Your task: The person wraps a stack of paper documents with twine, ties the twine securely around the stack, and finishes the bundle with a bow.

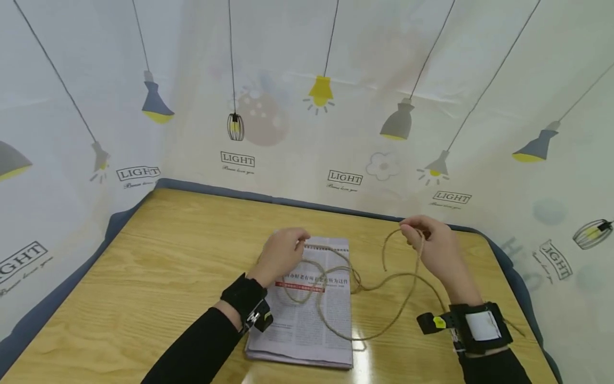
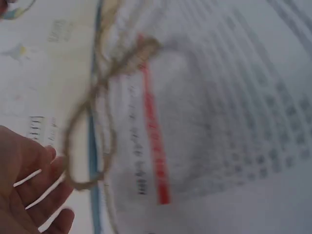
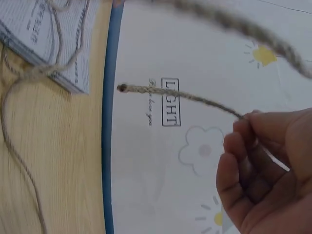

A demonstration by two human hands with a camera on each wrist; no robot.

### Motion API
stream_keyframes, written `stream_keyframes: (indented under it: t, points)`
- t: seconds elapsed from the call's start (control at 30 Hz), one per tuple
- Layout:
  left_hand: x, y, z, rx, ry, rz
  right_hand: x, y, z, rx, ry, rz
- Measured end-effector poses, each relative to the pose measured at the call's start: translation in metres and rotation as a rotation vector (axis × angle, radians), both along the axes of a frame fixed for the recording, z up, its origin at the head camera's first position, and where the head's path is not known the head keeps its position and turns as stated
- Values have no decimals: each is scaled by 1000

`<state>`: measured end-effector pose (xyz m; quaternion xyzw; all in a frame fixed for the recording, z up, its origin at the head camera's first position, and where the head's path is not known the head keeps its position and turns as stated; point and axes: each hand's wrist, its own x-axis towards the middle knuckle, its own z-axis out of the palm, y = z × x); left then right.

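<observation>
A folded stack of newspapers [image 1: 307, 344] lies on the table, with a thin twine rope [image 1: 352, 339] looped loosely over it and trailing to the right. Near the stack's upper left side is my left hand [image 1: 283, 255]; in the left wrist view its fingers [image 2: 41, 187] are spread and relaxed, with a rope loop [image 2: 68, 141] hanging right by the fingertips. Raised to the right of the papers, my right hand [image 1: 438, 253] pinches the rope between thumb and forefinger. A short free end [image 3: 165, 91] sticks out past those fingertips in the right wrist view.
The wooden table [image 1: 168, 256] has a dark blue edging [image 1: 326, 207] along its far side. Behind it hangs a pale cloth [image 1: 288, 48] printed with lamps. A further stretch of rope [image 1: 513, 326] passes beneath the right wrist.
</observation>
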<state>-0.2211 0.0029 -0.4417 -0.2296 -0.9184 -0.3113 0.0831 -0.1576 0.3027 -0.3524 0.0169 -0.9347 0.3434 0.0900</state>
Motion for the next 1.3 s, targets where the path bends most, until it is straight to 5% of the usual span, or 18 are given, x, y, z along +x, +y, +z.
stream_keyframes:
  t: [0.17,0.3,0.43,0.9,1.3]
  points:
    - [-11,0,-23,-199,37,76,-12,-16,-8,-174,-16,105]
    - [-9,4,-26,-244,-13,86,-22,-31,-12,-296,-42,248]
    - [-7,6,-26,-233,-41,56,-32,-46,-19,-365,-81,318]
    - [-1,-2,-19,-94,-44,-137,-65,-97,-66,-313,-143,436]
    - [6,-6,-18,5,13,-43,-65,-112,-85,-305,-281,441]
